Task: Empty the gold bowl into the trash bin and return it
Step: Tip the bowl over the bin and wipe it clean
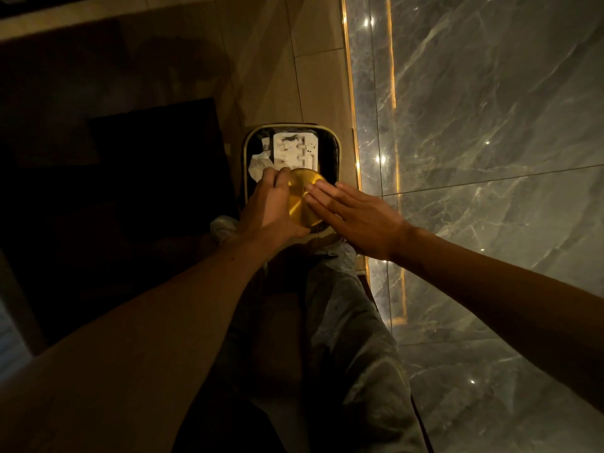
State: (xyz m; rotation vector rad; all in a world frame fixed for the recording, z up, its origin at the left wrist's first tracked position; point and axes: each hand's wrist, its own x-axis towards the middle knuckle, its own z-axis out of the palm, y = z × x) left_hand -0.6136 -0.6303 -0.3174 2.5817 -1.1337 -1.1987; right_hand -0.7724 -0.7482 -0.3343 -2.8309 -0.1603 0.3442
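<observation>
The gold bowl [300, 197] is turned upside down over the open trash bin [332, 158], its shiny underside facing up. My left hand [271, 207] grips the bowl's left rim. My right hand [356, 217] lies flat with fingers extended against the bowl's bottom on its right side. The bin is a dark, rounded-rectangular container with a pale rim, standing on the floor. White paper and a white moulded packaging piece [295, 150] lie inside it. What is under the bowl is hidden.
A grey marble wall [490, 158] with a lit gold strip runs close along the bin's right side. Dark furniture [114, 191] stands to the left. Beige tiled floor [310, 76] extends beyond the bin. My legs in grey trousers [343, 338] are directly below.
</observation>
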